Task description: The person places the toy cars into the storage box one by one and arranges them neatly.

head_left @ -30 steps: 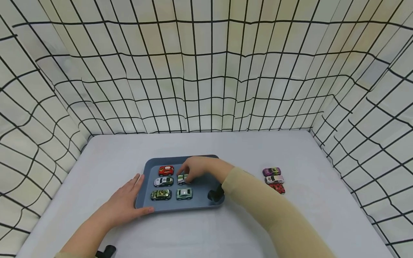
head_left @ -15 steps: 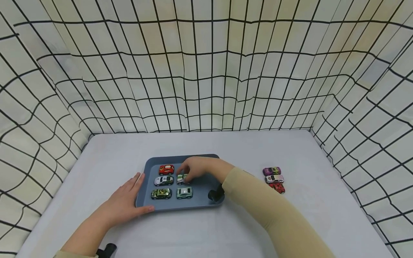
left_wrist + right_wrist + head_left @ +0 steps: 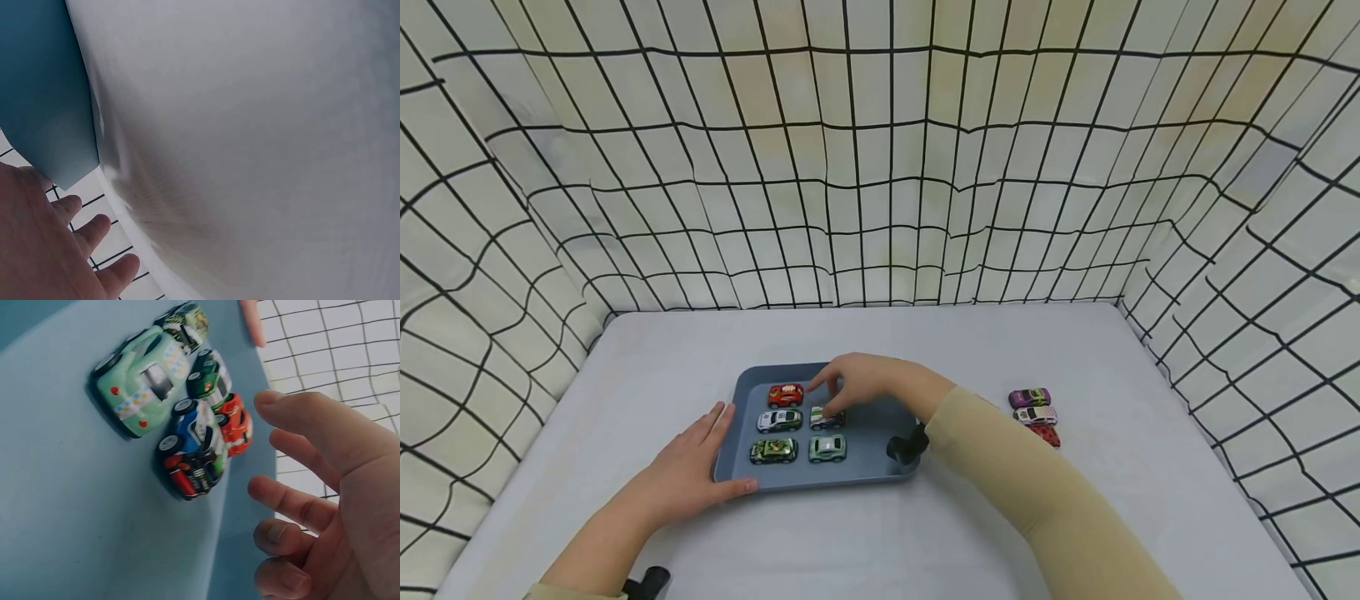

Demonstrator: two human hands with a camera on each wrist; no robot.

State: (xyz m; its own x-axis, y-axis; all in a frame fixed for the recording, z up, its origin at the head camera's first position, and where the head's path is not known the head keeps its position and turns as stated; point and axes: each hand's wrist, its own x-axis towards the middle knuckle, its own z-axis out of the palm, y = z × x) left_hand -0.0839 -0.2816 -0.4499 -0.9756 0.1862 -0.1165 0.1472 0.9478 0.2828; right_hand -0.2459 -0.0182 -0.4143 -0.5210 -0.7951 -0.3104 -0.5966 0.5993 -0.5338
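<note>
A blue-grey tray (image 3: pixel 872 467) holds toy cars in two columns. The left column has a red car (image 3: pixel 786 395), a white-and-green car (image 3: pixel 779 421) and a camouflage car (image 3: pixel 773 451); the right has a multicoloured car (image 3: pixel 827 419) and a mint green car (image 3: pixel 827 448). My right hand (image 3: pixel 867 381) hovers over the multicoloured car, thumb and fingers spread apart. In the right wrist view, a gap shows between this hand and the multicoloured car (image 3: pixel 195 450). My left hand (image 3: pixel 688 467) rests against the tray's left edge, fingers straight, thumb at the front rim.
Right of the tray, a purple car (image 3: pixel 1029 398), a white-and-pink car (image 3: pixel 1035 416) and a red spotted car (image 3: pixel 1046 434) lie close together on the white tabletop (image 3: pixel 955 517). Black-gridded white cloth (image 3: pixel 880 192) encloses the table at the back and sides.
My right hand has let go of the multicoloured car and risen slightly, its fingers spreading. The car stays on the tray. My left hand has not moved.
</note>
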